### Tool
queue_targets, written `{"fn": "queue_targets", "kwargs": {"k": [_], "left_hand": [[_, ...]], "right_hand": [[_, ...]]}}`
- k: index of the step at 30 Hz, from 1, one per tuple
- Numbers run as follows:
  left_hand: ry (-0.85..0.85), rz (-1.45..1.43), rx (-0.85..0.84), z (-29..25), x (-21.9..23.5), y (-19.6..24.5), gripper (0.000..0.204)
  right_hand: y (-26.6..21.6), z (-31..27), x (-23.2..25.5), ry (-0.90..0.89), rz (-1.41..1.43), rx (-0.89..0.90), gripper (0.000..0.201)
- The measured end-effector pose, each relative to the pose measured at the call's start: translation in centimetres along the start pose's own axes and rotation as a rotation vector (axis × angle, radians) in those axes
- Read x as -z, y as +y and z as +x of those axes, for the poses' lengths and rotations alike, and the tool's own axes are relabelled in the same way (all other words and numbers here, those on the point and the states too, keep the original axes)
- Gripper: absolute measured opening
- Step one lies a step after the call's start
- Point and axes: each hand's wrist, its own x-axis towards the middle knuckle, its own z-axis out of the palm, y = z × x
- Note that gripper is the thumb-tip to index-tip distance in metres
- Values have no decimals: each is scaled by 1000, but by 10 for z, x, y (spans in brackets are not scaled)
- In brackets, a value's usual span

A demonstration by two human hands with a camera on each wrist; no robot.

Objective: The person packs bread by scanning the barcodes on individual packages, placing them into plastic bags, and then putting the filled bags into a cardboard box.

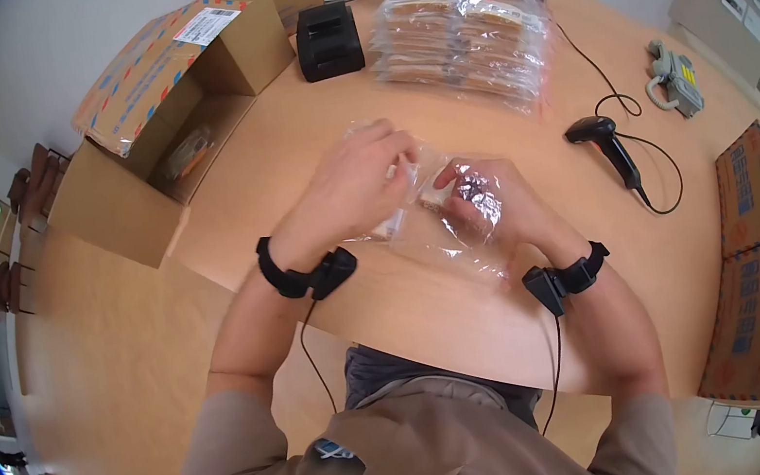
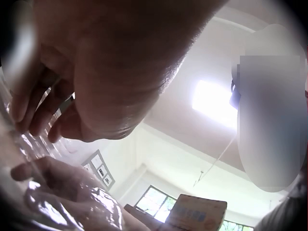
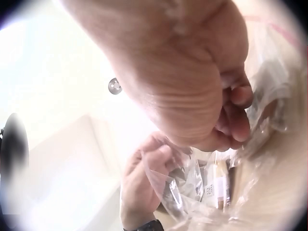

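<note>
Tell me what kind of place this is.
Probably a packing or shipping station: a barcode scanner lies on the desk, beyond it sits a stack of plastic-wrapped packets, and an open cardboard box with a printed label stands at the left.

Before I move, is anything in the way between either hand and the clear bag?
Nothing visible: the left hand and right hand both touch the clear bag. The scanner lies off to the right, the bagged stack farther back.
</note>
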Motion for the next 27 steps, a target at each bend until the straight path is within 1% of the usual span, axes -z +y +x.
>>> {"fn": "queue_targets", "kwargs": {"k": [1,2,3,4,5,6,7,8,9,11,12,13,14,15,16,17,18,19,20,21,22,23,24,25,27], "left_hand": [[-1,108,-23,-6,4,-14,13],[-1,217,-44,-11,7,-25,12],[-5,220,-44,-17,6,-32,12],[-53,254,-8,-22,6,-36,12],[-101,286,28,-27,5,-38,12],[-104,286,29,-30,5,-41,12],[-101,275,70,-32,5,-42,18],[-97,263,112,-36,4,-41,24],[-99,259,116,-38,3,-38,24],[-54,420,203,-41,-3,-28,51],[-51,419,204,-45,-11,-25,51],[-23,520,245,-51,-21,-21,63],[6,621,286,-53,-27,-13,76],[-100,629,397,-53,-27,-4,93],[-98,629,396,-53,-28,-6,93],[-82,599,443,-52,-31,-11,95],[-67,569,490,-52,-32,-16,96],[-67,569,489,-50,-29,-22,96],[-28,534,458,-47,-23,-29,96],[14,501,429,-43,-19,-36,95],[21,510,433,-41,-18,-41,95],[0,488,402,-40,-16,-48,90],[-18,474,376,-39,-9,-56,85],[-3,502,392,-36,2,-66,85],[-54,190,396,-23,25,-94,80]], "right_hand": [[10,-1,0,47,-30,-3,30],[7,-1,0,50,-26,-3,30],[2,-1,3,47,-110,-4,34],[-3,-1,4,45,-195,-6,39],[-7,-1,4,46,-192,-7,39],[-11,-2,1,43,-298,10,45],[-13,-2,-2,39,-405,27,50],[-12,-3,-3,35,-403,23,50],[-10,-4,-5,36,-443,6,53],[-5,-5,-8,36,-486,-9,55],[1,-5,-10,99,-521,35,55],[4,-4,-12,162,-554,79,55],[4,-4,-13,162,-556,80,55],[4,-3,-13,197,-538,75,53],[4,-3,-13,234,-519,69,50],[6,-2,-13,235,-519,69,50],[10,-2,-13,267,-514,96,46],[13,-1,-13,298,-509,123,42],[15,0,-11,298,-509,124,42],[15,1,-10,296,-406,106,38],[16,4,-8,291,-301,95,35],[15,4,-3,287,-294,114,35],[14,3,5,256,-245,80,34],[11,4,13,223,-193,49,33],[-1,4,35,247,-174,-18,30]]}}
